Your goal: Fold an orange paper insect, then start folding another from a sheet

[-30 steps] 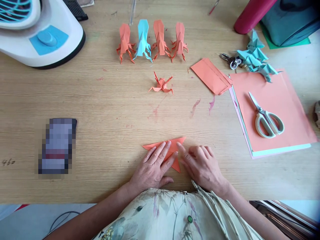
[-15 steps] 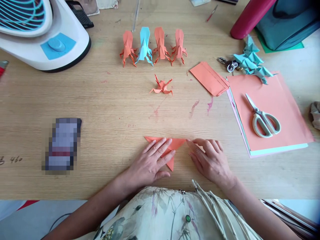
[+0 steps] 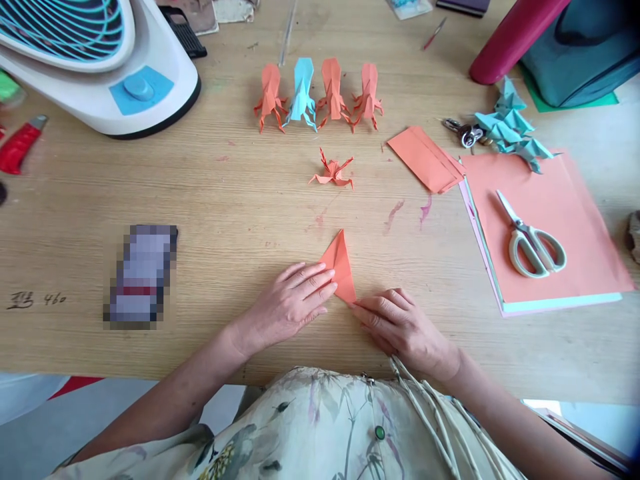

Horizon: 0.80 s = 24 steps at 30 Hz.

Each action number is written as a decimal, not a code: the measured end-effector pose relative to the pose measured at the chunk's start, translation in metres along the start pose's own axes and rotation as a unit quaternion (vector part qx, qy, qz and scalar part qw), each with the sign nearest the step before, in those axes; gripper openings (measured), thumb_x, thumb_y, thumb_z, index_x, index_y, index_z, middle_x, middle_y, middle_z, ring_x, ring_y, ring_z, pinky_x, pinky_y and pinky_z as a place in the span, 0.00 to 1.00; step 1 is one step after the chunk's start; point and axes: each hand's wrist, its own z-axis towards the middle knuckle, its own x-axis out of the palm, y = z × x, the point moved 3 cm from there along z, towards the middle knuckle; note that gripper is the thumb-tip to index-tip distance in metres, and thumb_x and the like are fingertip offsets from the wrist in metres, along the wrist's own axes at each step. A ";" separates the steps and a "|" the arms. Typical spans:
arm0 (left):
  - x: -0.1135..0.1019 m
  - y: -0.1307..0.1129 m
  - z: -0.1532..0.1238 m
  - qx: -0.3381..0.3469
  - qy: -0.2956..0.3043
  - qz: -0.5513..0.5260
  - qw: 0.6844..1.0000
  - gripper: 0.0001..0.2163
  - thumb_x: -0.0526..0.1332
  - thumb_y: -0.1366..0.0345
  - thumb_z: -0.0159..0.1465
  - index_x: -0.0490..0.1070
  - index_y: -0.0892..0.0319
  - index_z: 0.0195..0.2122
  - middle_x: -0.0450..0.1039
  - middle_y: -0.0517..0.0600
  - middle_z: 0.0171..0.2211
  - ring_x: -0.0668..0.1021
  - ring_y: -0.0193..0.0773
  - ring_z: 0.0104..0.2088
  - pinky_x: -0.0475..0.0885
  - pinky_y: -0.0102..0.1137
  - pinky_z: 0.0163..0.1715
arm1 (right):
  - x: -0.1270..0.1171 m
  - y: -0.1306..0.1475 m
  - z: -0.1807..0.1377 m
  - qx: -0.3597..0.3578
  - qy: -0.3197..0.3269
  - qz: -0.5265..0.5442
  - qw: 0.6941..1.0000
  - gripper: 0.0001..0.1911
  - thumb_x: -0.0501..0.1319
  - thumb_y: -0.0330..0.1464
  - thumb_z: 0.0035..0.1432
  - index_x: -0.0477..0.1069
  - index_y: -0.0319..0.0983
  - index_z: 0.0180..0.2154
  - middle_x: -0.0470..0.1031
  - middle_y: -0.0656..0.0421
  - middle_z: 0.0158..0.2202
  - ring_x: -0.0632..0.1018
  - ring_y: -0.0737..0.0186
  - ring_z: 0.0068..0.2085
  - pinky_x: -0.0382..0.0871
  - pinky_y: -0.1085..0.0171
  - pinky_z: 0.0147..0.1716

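Note:
A folded piece of orange paper [image 3: 344, 270] lies on the table in front of me, one point toward the far side. My left hand [image 3: 295, 300] rests flat across its left part, fingers stretched out, hiding that side. At the near right corner, my right hand [image 3: 397, 325] pinches the paper's tip between thumb and fingers. Beyond the paper sits a small orange origami figure [image 3: 334, 172] with thin bent limbs. Behind it stands a row of several origami figures, among them a blue one [image 3: 302, 93] and an orange one [image 3: 271, 93].
Scissors [image 3: 535, 240] lie on an orange paper stack [image 3: 575, 200] at right, near folded orange strips [image 3: 425, 159], keys [image 3: 469, 136] and blue paper pieces [image 3: 510, 123]. A phone [image 3: 143, 277] lies at left. A white fan [image 3: 165, 100], red bottle [image 3: 515, 40] and teal bag [image 3: 585, 53] stand farther back.
The orange paper has turned, so its long edge no longer runs sideways and a point faces away from me. My right hand has moved nearer and to the left. The view has shifted slightly.

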 end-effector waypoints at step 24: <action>0.006 0.008 -0.009 0.038 0.053 0.037 0.997 0.22 0.57 0.62 0.72 0.63 0.59 0.66 0.63 0.52 0.67 0.64 0.51 0.67 0.59 0.49 0.66 | -0.005 -0.001 -0.004 -0.083 0.039 -0.123 0.988 0.14 0.56 0.23 0.67 0.74 0.32 0.51 0.74 0.46 0.57 0.74 0.54 0.44 0.70 0.54 0.41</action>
